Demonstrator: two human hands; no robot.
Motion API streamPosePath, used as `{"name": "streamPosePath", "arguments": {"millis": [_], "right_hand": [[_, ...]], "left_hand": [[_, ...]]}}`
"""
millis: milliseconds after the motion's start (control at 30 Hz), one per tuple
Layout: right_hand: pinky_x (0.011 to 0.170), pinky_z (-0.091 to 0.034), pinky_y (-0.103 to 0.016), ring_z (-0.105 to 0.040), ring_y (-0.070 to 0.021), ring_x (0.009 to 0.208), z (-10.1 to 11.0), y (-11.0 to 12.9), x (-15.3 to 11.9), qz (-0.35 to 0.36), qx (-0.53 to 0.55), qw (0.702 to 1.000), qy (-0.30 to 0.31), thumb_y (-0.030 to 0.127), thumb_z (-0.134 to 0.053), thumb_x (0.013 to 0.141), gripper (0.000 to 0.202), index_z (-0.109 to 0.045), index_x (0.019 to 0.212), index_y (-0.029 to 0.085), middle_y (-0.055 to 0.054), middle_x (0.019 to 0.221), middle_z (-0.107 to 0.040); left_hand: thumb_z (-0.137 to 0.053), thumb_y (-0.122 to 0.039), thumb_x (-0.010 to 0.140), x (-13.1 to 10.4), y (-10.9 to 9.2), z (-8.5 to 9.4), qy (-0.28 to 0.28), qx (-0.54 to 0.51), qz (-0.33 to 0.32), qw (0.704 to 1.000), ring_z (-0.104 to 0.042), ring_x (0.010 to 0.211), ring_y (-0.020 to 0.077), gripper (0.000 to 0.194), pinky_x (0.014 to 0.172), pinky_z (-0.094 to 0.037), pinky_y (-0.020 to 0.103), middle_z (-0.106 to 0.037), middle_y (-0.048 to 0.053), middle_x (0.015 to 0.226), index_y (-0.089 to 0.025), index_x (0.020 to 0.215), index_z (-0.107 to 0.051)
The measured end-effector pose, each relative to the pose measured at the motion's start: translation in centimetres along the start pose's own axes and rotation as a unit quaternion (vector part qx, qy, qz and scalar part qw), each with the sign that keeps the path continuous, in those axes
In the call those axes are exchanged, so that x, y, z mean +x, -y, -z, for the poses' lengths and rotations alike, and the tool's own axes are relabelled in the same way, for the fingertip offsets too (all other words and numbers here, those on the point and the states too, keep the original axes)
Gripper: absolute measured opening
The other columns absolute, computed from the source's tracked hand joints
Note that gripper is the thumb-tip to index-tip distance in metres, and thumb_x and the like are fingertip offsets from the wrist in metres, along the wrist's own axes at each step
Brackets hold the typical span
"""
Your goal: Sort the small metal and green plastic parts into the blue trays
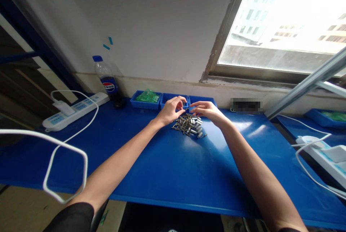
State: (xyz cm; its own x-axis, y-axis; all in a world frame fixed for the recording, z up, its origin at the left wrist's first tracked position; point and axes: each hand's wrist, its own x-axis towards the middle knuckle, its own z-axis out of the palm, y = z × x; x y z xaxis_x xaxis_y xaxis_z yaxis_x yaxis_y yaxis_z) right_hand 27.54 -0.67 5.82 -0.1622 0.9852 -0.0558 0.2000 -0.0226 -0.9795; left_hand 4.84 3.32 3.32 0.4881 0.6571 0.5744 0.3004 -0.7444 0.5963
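Observation:
Both hands meet over a small pile near the back middle of the blue table. My left hand (172, 111) is curled, thumb and fingertips closing on something too small to make out. Facing it, my right hand (207, 111) has its fingers pinched, and what they hold is also unclear. Just below the hands lie thin brass-coloured screw-like pins (181, 125) and short silver cylinders (198, 129). Behind the hands stand a middle blue bin (164, 97) and a right blue bin (209, 100), both partly hidden.
A left blue bin (146, 106) holds green plastic packets (148, 96). Further left stand a Pepsi bottle (108, 82) and a white power strip (78, 111) with a looping cable. On the right are a metal strut (305, 84) and another power strip (321, 156).

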Motion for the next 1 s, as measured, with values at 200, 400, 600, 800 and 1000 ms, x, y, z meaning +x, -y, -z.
{"name": "streamPosePath", "arguments": {"millis": [200, 400, 600, 800, 1000], "right_hand": [[0.075, -0.058, -0.026, -0.072, -0.0156, 0.076, -0.4, -0.6, 0.1, 0.013, 0.026, 0.999, 0.04, 0.033, -0.086, 0.075, 0.032, -0.082, 0.103, 0.017, -0.007, 0.088, -0.081], [0.071, -0.058, -0.024, -0.07, -0.0143, 0.07, -0.3, -0.7, 0.6, 0.028, 0.053, 0.998, -0.018, 0.036, -0.085, 0.075, 0.026, -0.081, 0.091, 0.015, -0.007, 0.082, -0.08], [0.058, -0.054, -0.021, -0.072, -0.0144, 0.068, 1.3, -0.6, 0.9, 0.024, 0.025, 0.983, -0.182, 0.031, -0.075, 0.082, 0.02, -0.079, 0.093, 0.014, -0.01, 0.085, -0.08], [0.06, -0.055, -0.021, -0.073, -0.0138, 0.069, 1.4, -0.9, 1.1, 0.012, 0.038, 0.984, -0.172, 0.031, -0.074, 0.083, 0.021, -0.077, 0.097, 0.016, -0.011, 0.091, -0.081], [0.063, -0.055, -0.021, -0.072, -0.0134, 0.069, 1.1, -0.7, 1.1, 0.025, 0.046, 0.988, -0.146, 0.033, -0.076, 0.082, 0.022, -0.077, 0.096, 0.017, -0.01, 0.09, -0.081]], "left_hand": [[-0.075, -0.012, 0.082, 0.0, -0.5, -0.2, 0.003, -0.01, -0.015, 1.0, -0.067, 0.078, 0.0144, 0.03, 0.078, -0.056, 0.028, -0.066, 0.0, 0.089, -0.02, 0.109, -0.063], [-0.077, -0.02, 0.082, 0.7, -0.9, 0.6, 0.074, 0.057, 0.016, 0.996, -0.067, 0.079, 0.0162, 0.023, 0.076, -0.055, 0.027, -0.069, 0.002, 0.09, -0.019, 0.103, -0.067], [-0.07, -0.006, 0.072, 1.8, -3.3, 2.7, 0.232, 0.248, 0.142, 0.93, -0.07, 0.078, 0.0208, 0.02, 0.072, -0.053, 0.028, -0.075, 0.005, 0.088, -0.02, 0.087, -0.073], [-0.072, 0.001, 0.059, 2.3, -3.4, 2.5, 0.323, 0.311, 0.203, 0.871, -0.074, 0.084, 0.0261, 0.039, 0.074, -0.056, 0.03, -0.077, 0.011, 0.098, -0.019, 0.092, -0.077], [-0.068, 0.005, 0.057, 1.8, -2.1, 1.8, 0.311, 0.285, 0.2, 0.884, -0.073, 0.078, 0.0254, 0.037, 0.072, -0.056, 0.03, -0.075, 0.009, 0.086, -0.018, 0.085, -0.076]]}}
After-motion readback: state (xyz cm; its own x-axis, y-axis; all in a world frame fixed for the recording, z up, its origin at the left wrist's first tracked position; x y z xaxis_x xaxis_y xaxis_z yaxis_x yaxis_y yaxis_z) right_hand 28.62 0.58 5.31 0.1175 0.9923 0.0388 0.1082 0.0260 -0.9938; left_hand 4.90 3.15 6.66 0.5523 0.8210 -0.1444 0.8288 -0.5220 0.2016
